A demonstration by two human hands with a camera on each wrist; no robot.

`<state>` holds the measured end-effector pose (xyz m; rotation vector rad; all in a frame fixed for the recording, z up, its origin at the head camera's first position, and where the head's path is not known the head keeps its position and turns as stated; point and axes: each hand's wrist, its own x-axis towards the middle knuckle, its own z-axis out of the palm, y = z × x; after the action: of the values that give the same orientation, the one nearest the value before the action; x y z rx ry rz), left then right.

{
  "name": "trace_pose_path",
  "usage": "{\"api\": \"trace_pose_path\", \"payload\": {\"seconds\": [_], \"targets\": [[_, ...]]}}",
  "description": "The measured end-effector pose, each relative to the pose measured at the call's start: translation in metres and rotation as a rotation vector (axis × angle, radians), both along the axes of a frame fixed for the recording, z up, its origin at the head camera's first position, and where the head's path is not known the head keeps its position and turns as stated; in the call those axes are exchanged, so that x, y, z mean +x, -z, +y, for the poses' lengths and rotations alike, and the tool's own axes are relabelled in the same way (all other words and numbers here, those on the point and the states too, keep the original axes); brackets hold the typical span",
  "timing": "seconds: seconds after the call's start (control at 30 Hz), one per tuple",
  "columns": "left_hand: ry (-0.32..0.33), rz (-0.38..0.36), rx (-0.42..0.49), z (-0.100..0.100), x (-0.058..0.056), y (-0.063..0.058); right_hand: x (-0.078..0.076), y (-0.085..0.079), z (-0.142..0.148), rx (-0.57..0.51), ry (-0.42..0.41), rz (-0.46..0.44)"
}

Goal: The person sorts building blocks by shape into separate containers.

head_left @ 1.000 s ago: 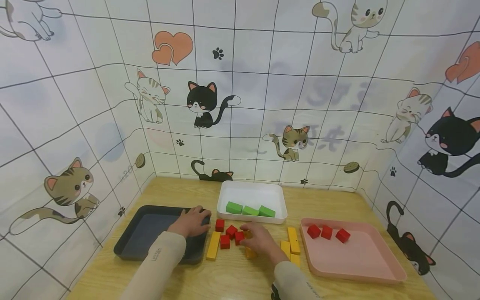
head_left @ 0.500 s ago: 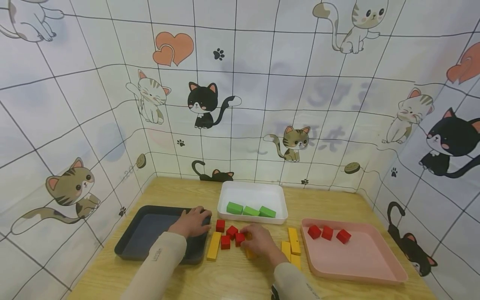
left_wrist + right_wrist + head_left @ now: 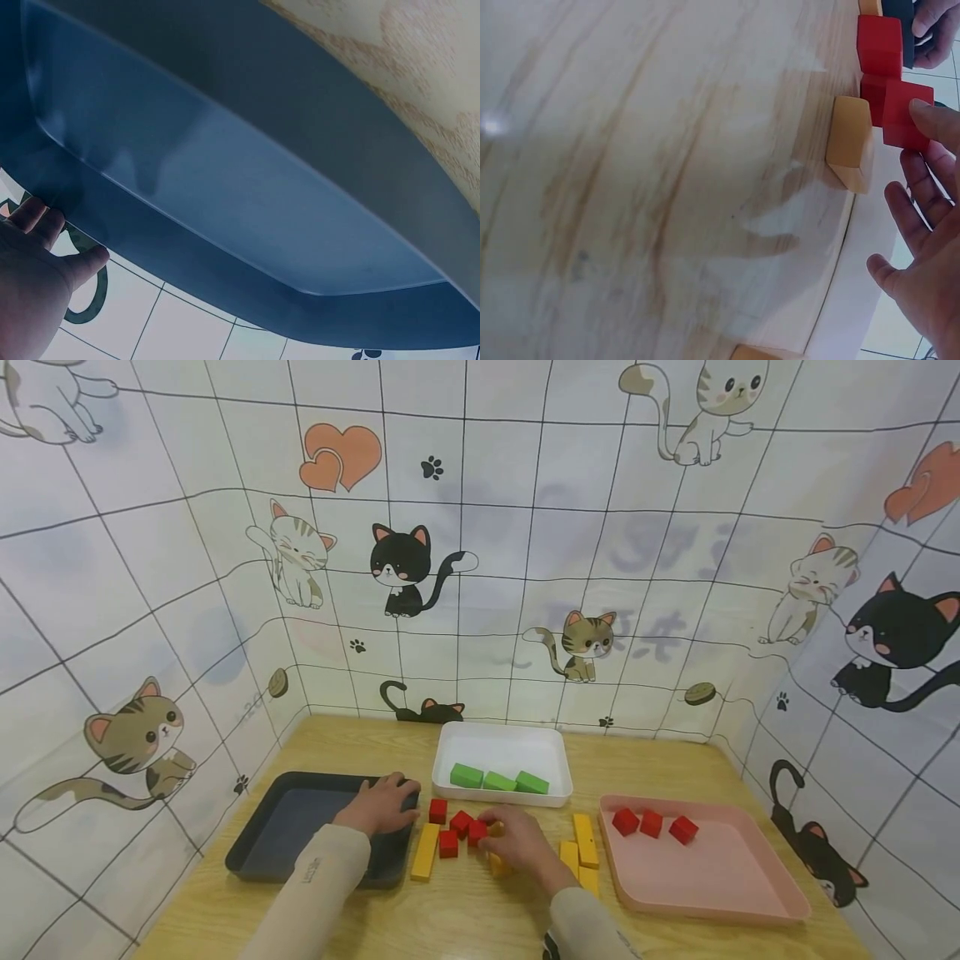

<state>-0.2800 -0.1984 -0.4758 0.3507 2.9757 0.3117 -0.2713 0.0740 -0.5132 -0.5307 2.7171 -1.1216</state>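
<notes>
My left hand [image 3: 382, 806] rests on the right rim of a dark grey tray [image 3: 258, 827], fingers relaxed; in the left wrist view, its fingertips touch the tray's outer edge. With thumb and fingertip, my right hand [image 3: 517, 843] pinches a red cube [image 3: 900, 124] at the right end of a small cluster. Other red cubes [image 3: 448, 843] sit close beside it. A yellow block [image 3: 847, 142] stands nearest the right hand, partly hidden under it in the head view. The right hand's other fingers are spread loosely.
A long yellow block [image 3: 425, 852] lies beside the dark tray. Several more yellow blocks [image 3: 585, 839] lie right of my right hand. Behind stands a white tray [image 3: 502, 739] holding green blocks [image 3: 498, 781]. A pink tray [image 3: 712, 885] with red cubes [image 3: 683, 830] is at right.
</notes>
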Motion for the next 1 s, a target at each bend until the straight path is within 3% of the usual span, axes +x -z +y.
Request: {"api": "trace_pose_path", "payload": {"seconds": [0.17,0.4,0.7,1.0], "targets": [[-0.005,-0.004,0.004,-0.001,-0.001,0.000,0.004,-0.005,0.003,-0.026,0.029,-0.032],[-0.005,0.001,0.004,-0.001,-0.001,0.003,0.008,-0.015,0.015,-0.005,-0.003,0.023],[-0.001,-0.003,-0.004,-0.002,-0.002,0.003,0.017,-0.041,0.039,-0.026,0.020,0.044],[0.003,0.000,-0.014,-0.002,-0.002,0.003,0.028,-0.054,0.062,-0.042,0.079,0.028]]}}
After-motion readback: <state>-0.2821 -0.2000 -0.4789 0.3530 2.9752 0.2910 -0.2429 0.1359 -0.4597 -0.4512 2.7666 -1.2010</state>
